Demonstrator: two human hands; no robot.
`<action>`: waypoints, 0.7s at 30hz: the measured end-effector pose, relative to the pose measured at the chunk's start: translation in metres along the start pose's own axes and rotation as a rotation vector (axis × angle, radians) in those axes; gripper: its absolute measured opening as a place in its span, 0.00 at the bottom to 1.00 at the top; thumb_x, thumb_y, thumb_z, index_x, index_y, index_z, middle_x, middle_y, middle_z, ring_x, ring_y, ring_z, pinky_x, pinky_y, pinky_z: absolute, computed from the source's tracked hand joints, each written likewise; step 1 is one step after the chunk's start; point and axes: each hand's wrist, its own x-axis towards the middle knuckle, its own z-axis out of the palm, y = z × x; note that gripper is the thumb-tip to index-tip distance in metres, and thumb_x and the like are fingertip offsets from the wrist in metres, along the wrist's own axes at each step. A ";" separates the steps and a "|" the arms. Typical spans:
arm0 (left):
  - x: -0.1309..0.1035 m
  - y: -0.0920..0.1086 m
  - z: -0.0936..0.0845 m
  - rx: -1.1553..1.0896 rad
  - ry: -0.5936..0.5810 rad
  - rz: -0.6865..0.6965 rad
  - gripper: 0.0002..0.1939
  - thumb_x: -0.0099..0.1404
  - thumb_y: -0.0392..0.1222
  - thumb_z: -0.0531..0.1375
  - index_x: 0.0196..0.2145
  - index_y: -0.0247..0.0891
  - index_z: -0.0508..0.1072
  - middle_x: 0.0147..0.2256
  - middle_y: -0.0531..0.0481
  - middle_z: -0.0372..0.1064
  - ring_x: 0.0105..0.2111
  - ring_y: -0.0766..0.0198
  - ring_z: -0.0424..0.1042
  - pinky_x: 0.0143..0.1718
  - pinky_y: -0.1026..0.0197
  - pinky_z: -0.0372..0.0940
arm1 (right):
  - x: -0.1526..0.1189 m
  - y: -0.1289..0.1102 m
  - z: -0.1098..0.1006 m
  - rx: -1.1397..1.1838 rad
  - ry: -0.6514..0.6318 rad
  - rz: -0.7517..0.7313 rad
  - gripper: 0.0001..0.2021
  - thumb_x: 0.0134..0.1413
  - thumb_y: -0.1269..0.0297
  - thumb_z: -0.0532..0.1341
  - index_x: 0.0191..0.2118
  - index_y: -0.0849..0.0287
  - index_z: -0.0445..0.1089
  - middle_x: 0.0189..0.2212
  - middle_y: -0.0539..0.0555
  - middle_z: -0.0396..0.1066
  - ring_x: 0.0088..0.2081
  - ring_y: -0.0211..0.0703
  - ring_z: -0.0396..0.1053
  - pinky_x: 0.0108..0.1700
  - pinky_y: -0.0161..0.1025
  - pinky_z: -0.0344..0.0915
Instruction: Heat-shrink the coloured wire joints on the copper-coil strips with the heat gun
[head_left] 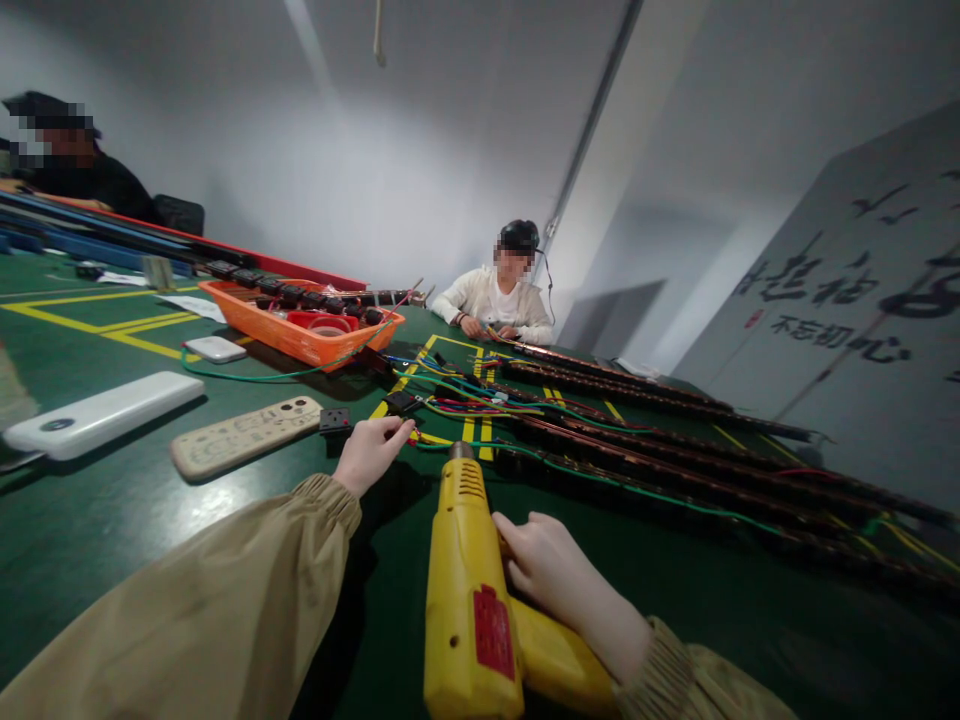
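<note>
My right hand (pixel 551 565) is wrapped round the grip of a yellow heat gun (pixel 461 570). The gun's metal nozzle (pixel 462 450) points away from me, close to a few thin wires (pixel 429 440). Those wires, yellow and green among them, run into the pinched fingers of my left hand (pixel 373 452). Just left of that hand lies a small black socket block (pixel 335 421); whether the pinched wires join it is hidden. To the right, the green wire (pixel 637 488) runs along a long dark bar wound with copper (pixel 675 480).
Several similar bars lie across the green table (pixel 247 540). Behind my left hand stands an orange basket (pixel 330 350) of black parts. A beige power strip (pixel 247 437), a white power bank (pixel 105 415) and a small white box (pixel 215 348) lie left. A co-worker (pixel 499 300) sits opposite, another person (pixel 112 180) far left.
</note>
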 end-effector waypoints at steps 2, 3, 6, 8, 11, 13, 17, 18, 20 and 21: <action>0.000 0.000 0.000 0.002 -0.002 -0.005 0.24 0.63 0.56 0.48 0.17 0.36 0.62 0.16 0.55 0.55 0.20 0.70 0.56 0.25 0.66 0.47 | -0.006 0.008 0.003 0.019 -0.013 0.039 0.09 0.53 0.72 0.52 0.40 0.60 0.63 0.30 0.54 0.72 0.30 0.43 0.65 0.32 0.38 0.50; 0.000 -0.001 0.000 0.002 -0.005 -0.008 0.24 0.63 0.56 0.48 0.17 0.36 0.62 0.16 0.55 0.55 0.20 0.70 0.57 0.24 0.66 0.47 | -0.009 0.013 0.005 0.029 -0.015 0.058 0.09 0.53 0.73 0.52 0.40 0.60 0.64 0.30 0.54 0.72 0.31 0.43 0.65 0.33 0.38 0.50; -0.001 -0.001 0.000 0.003 -0.019 -0.015 0.24 0.62 0.56 0.48 0.18 0.36 0.64 0.16 0.55 0.56 0.20 0.70 0.57 0.24 0.66 0.47 | -0.018 0.027 0.011 0.063 -0.005 0.114 0.11 0.53 0.74 0.52 0.42 0.61 0.64 0.31 0.54 0.71 0.32 0.43 0.65 0.33 0.37 0.51; -0.001 -0.002 0.001 0.004 -0.024 -0.016 0.24 0.62 0.56 0.48 0.19 0.36 0.65 0.16 0.55 0.57 0.20 0.70 0.58 0.24 0.66 0.46 | -0.025 0.035 0.014 0.083 -0.001 0.148 0.13 0.53 0.74 0.52 0.45 0.61 0.65 0.32 0.54 0.71 0.32 0.43 0.65 0.34 0.37 0.52; 0.000 -0.004 0.002 0.003 -0.051 -0.021 0.24 0.63 0.56 0.49 0.19 0.36 0.64 0.17 0.55 0.58 0.21 0.69 0.59 0.24 0.66 0.47 | -0.033 0.045 0.016 0.100 -0.003 0.197 0.16 0.53 0.74 0.51 0.48 0.62 0.65 0.32 0.55 0.71 0.32 0.43 0.65 0.34 0.36 0.53; 0.000 -0.006 0.002 0.001 -0.096 -0.030 0.23 0.62 0.55 0.49 0.19 0.36 0.64 0.17 0.54 0.60 0.21 0.69 0.60 0.25 0.66 0.48 | -0.037 0.048 0.018 0.110 0.008 0.213 0.17 0.53 0.74 0.51 0.48 0.62 0.65 0.31 0.55 0.71 0.32 0.43 0.65 0.34 0.36 0.53; 0.000 -0.004 0.001 0.030 -0.145 -0.026 0.22 0.63 0.54 0.49 0.19 0.37 0.64 0.19 0.53 0.61 0.22 0.68 0.61 0.25 0.66 0.49 | -0.040 0.050 0.019 0.126 0.033 0.216 0.15 0.54 0.74 0.50 0.46 0.60 0.67 0.29 0.54 0.70 0.31 0.43 0.65 0.33 0.36 0.53; -0.001 -0.003 0.000 0.046 -0.149 -0.021 0.21 0.63 0.53 0.49 0.20 0.37 0.65 0.19 0.53 0.62 0.23 0.68 0.62 0.25 0.66 0.49 | -0.040 0.050 0.019 0.128 0.034 0.218 0.15 0.53 0.74 0.50 0.45 0.60 0.67 0.29 0.54 0.69 0.31 0.43 0.65 0.33 0.36 0.53; -0.002 -0.001 -0.001 0.092 -0.159 -0.017 0.21 0.63 0.52 0.48 0.22 0.37 0.68 0.21 0.52 0.63 0.24 0.67 0.63 0.25 0.66 0.49 | -0.040 0.049 0.018 0.142 0.033 0.215 0.15 0.53 0.75 0.50 0.45 0.60 0.67 0.29 0.54 0.69 0.31 0.43 0.65 0.33 0.36 0.53; -0.003 0.001 -0.002 0.124 -0.166 -0.013 0.20 0.63 0.52 0.49 0.23 0.38 0.70 0.23 0.51 0.65 0.26 0.66 0.65 0.26 0.66 0.49 | -0.040 0.049 0.018 0.154 0.033 0.210 0.15 0.54 0.75 0.50 0.45 0.60 0.67 0.29 0.54 0.69 0.31 0.42 0.64 0.33 0.36 0.53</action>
